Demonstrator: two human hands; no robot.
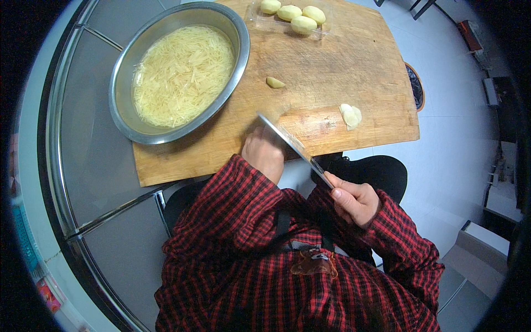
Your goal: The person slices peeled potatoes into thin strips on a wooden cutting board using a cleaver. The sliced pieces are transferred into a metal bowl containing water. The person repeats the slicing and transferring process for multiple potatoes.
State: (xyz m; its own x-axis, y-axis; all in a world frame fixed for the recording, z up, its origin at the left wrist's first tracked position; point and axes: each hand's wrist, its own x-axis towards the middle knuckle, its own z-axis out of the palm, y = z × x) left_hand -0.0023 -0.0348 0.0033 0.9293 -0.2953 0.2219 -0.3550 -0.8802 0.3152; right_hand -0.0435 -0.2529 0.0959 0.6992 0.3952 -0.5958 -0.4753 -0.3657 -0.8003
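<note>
My right hand [354, 199] grips the handle of a kitchen knife [292, 143], whose blade slants up and left over the near edge of a wooden cutting board [323, 66]. Beside the blade my left hand [264, 151] is lowered at the board's edge, its fingers mostly hidden, so what it holds cannot be seen. A cut potato piece [275, 82] lies beyond the blade tip. To the right are a few thin potato slices [351, 116]. Shredded potato [184, 76] sits in liquid in a large metal basin [241, 68] at the board's left.
Several peeled potatoes [303, 25] rest in a clear plastic tray [327, 12] at the board's far edge. A lined bin [416, 87] stands on the floor past the board's right side. Grey cabinet doors [99, 95] are at the left, close to the basin.
</note>
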